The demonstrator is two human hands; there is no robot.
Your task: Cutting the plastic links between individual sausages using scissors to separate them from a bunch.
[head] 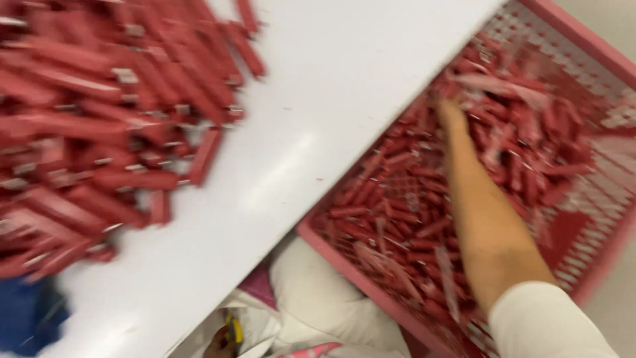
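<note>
Blur smears the whole view, so fine detail is uncertain. The right hand (453,114) reaches deep into a pink slotted crate (583,40) beside the tabletop's (318,126) right edge, its fingers buried among loose red sticks (397,199); whether they are spread or pinching any I cannot tell. The left hand is out of view. A second heap of red sticks (99,119) covers the tabletop's left side, with a blue thing (26,318) at its near left corner.

Risks, as I judge them: a hasty scoop could spill sticks over the crate's near rim. Stragglers at the heap's edge could also be swept off the tabletop.
</note>
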